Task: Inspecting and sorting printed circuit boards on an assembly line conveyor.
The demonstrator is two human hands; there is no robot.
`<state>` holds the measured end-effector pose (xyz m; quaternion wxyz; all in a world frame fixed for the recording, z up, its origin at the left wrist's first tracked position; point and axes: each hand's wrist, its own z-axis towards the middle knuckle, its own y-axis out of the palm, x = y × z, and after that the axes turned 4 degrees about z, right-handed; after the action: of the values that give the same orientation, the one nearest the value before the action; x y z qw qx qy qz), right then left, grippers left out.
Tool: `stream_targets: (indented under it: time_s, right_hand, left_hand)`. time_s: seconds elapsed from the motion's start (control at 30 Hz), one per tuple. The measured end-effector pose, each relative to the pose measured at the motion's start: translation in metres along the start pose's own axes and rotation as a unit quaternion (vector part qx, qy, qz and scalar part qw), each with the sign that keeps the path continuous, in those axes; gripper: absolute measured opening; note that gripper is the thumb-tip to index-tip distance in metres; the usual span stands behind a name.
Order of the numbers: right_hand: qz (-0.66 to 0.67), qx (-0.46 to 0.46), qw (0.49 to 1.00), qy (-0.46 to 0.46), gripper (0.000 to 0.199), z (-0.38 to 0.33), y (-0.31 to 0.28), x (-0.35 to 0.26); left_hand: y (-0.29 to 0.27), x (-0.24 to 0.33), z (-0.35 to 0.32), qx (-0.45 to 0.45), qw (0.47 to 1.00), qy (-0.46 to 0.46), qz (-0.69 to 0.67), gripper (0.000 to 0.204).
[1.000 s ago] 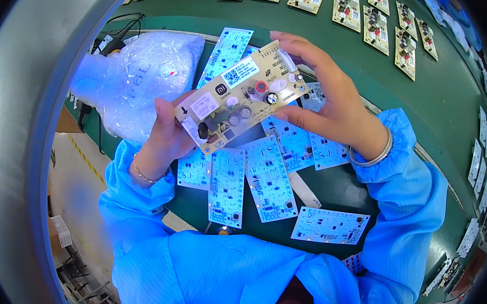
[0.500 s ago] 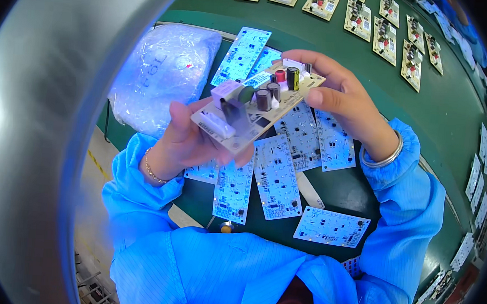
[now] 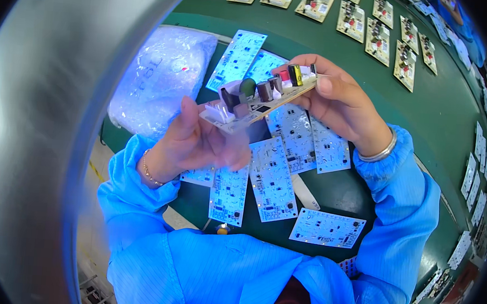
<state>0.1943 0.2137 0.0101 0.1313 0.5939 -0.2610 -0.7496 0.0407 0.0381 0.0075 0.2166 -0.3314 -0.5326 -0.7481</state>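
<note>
White board [image 3: 262, 99], tilted edge-on above the desk [image 3: 343, 45], is gripped at its right end by the right hand [image 3: 339, 99]; left hand [image 3: 198, 140] pinches its left end. Loosened fingers risk dropping it onto loose boards [image 3: 270, 177].

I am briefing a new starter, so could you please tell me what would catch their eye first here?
Most striking is the populated circuit board, held tilted at centre between the left hand and the right hand. Under it, flat white boards lie scattered on the green table. A clear plastic bag sits at the left, and a row of boards runs along the far edge.
</note>
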Motion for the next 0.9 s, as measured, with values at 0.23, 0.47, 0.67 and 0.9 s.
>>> stream_targets:
  time_s: [0.23,0.47,0.67,0.9]
  right_hand:
    - [0.108,0.040,0.990,-0.077,0.042,-0.031,-0.046,-0.036]
    - [-0.148,0.364,0.877,-0.276,0.035,-0.122,-0.137,-0.115]
    - [-0.571,0.587,0.531,-0.218,0.056,-0.160,-0.161,-0.099]
    - [-0.733,0.517,0.438,-0.063,0.048,-0.152,-0.121,-0.086]
  left_hand:
    - [-0.012,0.008,-0.003,0.007,0.998,-0.014,0.062,0.065]
    - [-0.010,0.020,-0.007,0.040,0.998,-0.030,0.024,0.053]
    - [-0.017,0.020,-0.005,0.041,0.999,-0.035,0.010,0.043]
    - [-0.015,0.021,-0.002,0.050,0.998,-0.023,0.027,0.042]
